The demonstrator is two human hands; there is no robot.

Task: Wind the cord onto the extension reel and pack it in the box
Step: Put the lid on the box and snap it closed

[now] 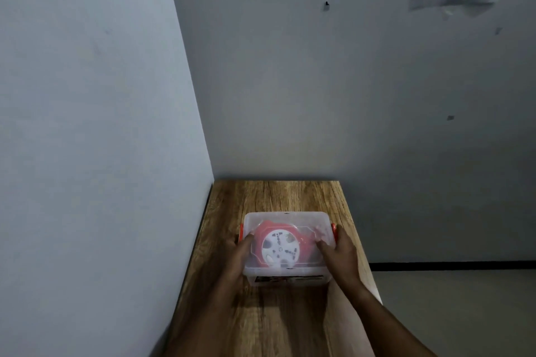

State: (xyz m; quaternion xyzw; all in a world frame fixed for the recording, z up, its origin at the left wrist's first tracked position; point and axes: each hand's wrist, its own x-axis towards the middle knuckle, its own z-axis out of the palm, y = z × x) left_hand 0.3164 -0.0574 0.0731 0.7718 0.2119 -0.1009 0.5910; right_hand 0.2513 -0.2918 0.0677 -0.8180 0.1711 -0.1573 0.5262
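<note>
In the lower middle of the frame our left hand (pixel 236 252) lies against the left end of the box (pixel 287 277), palm on the side wall and fingers (pixel 249 240) curled up over the edge of the lid (pixel 287 217). We judge it a pressing hold on the lid and wall, not a closed fist. Just above that hand, at the box's left end, a red latch (pixel 241 231) shows.

Moving right, the clear lid covers the box, and through it we see the extension reel (pixel 280 245) lying flat inside, red body with a white round face turned up toward us. We cannot make out the cord itself through the plastic. The box sits on the wooden table (pixel 275 324), its long axis running left to right across the frame, so each short end faces one hand.

At the right end our right hand (pixel 338 252) mirrors the left: fingers (pixel 320 243) spread over the lid's edge, the thumb side near the other red latch (pixel 334 230), which lies just above and touches or nearly touches the hand.

We judge the packing nearly done; what remains seems to be snapping the latches. Each latch sits at the far upper side of its own hand, equally near, so both hands can reach theirs with a short shift toward the top of the frame.
</note>
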